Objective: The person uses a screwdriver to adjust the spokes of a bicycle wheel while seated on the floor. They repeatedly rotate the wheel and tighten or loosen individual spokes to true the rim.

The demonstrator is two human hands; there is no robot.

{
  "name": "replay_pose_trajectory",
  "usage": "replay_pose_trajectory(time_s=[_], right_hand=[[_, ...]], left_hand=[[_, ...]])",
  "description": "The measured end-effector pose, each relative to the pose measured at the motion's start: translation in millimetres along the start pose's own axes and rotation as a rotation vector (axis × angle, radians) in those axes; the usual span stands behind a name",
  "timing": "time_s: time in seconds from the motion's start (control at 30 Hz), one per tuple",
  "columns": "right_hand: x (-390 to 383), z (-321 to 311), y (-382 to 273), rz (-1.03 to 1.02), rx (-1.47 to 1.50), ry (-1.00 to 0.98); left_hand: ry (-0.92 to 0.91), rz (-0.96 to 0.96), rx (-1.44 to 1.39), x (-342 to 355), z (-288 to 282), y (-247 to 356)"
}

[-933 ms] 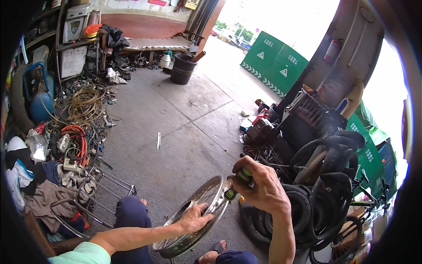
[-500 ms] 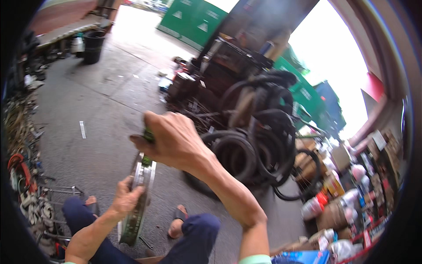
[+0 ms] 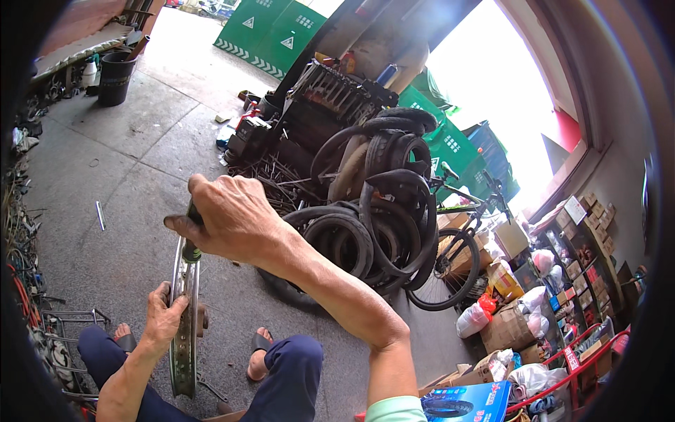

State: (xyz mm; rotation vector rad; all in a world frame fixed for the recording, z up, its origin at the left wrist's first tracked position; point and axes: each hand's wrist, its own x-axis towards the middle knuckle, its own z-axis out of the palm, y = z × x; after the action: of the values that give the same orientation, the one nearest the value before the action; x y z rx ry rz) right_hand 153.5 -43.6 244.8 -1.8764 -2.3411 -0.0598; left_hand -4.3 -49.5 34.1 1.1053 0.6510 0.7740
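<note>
A narrow silver wheel rim (image 3: 184,344) stands almost upright between my knees, seen nearly edge-on, with a brownish hub (image 3: 202,320) beside it. My left hand (image 3: 163,313) is closed on the rim's left side, thumb across its face. Over the top of the rim, my right hand (image 3: 235,211) is wrapped round a green-and-dark-handled screwdriver (image 3: 190,247). The handle's lower end meets the rim's upper edge. The tool's tip cannot be seen.
Old black tyres (image 3: 337,243) are piled ahead to the right, with a bicycle (image 3: 450,264) behind them. A black bucket (image 3: 116,81) stands far left. Boxes and bags crowd the right, near a blue box (image 3: 467,404). Metal racks (image 3: 74,330) and loose parts line the left.
The whole view has shifted, so the surroundings and both hands appear farther left. The rim looks more upright. Both hands keep their holds on the rim and screwdriver.
</note>
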Motion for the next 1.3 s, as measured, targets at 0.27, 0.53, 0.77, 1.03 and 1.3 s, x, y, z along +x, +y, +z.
replay_pose_trajectory(time_s=[0.27,0.53,0.77,1.03,1.3], right_hand=[[11.0,-0.3,15.6,-0.295,0.262,-0.117],[33.4,13.5,-28.4,-0.084,-0.002,0.055],[38.7,10.4,-9.1,-0.426,0.263,-0.074],[36.2,3.3,-55.8,-0.033,-0.139,-0.084],[26.5,6.2,-21.1,-0.38,0.368,-0.064]], left_hand=[[-0.057,0.077,0.016,-4.7,-4.5,-8.6],[0.075,-0.014,-0.001,-4.3,-29.1,-21.0],[0.149,0.101,0.348,11.3,-33.3,-55.0],[0.097,-0.058,0.243,3.3,-40.3,-40.7],[0.028,-0.015,0.052,4.0,-36.6,-42.4]])
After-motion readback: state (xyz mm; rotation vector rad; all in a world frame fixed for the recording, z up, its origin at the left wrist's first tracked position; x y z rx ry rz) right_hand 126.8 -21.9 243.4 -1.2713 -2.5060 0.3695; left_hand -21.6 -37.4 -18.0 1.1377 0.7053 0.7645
